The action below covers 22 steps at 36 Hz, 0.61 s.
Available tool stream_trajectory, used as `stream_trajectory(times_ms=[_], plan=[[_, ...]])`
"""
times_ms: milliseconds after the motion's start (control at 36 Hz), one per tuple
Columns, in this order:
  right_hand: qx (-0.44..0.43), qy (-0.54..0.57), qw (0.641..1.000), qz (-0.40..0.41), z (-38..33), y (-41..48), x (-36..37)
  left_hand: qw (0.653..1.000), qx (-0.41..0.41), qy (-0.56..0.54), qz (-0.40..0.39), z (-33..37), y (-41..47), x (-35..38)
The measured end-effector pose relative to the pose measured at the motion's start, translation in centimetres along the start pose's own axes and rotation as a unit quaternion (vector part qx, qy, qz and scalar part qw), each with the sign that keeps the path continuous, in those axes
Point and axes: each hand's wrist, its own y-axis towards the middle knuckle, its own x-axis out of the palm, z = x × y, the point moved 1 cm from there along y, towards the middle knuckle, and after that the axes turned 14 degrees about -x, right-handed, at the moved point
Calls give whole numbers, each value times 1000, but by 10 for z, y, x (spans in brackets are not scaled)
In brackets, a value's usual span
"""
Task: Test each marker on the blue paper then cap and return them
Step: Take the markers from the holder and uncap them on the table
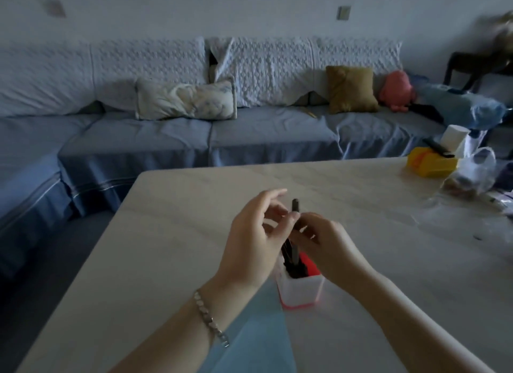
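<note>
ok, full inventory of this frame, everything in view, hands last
table: 1, pale marble, foreground
blue paper: 1, light blue, under left forearm
marker pot: 1, white, red base, below hands
potted markers: several, dark, inside pot
held marker: 1, dark, upright above pot
yellow box: 1, yellow, table's far right
white roll: 1, white, behind box
plastic bag: 1, clear, right of box
sofa: 1, blue, white back cover, behind table
floral cushion: 1, white-blue, on sofa
olive cushion: 1, olive, sofa right
plush toy: 1, pink, beside olive cushion
bracelet: 1, silver, left wrist
left grip: 1, bare hand, pinches held marker
right grip: 1, bare hand, pinches held marker
</note>
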Motion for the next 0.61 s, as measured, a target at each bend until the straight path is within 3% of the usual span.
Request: stream_trajectory(times_ms=[56, 139, 306, 472, 611], plan=[[67, 162, 982, 65, -13, -2, 3, 995, -73, 10, -64, -3, -10, -6], [134, 353, 914, 147, -25, -8, 7, 976, -134, 78, -156, -18, -33, -16], [194, 488, 835, 165, -33, -26, 25, 954, -140, 226, -136, -19, -66, -24], [247, 377, 879, 155, -35, -29, 38, 914, -106, 362, -149, -8, -77, -17], [328, 335, 862, 195, -20, -21, 58, 903, -142, 365, -176, -10, -85, -12]])
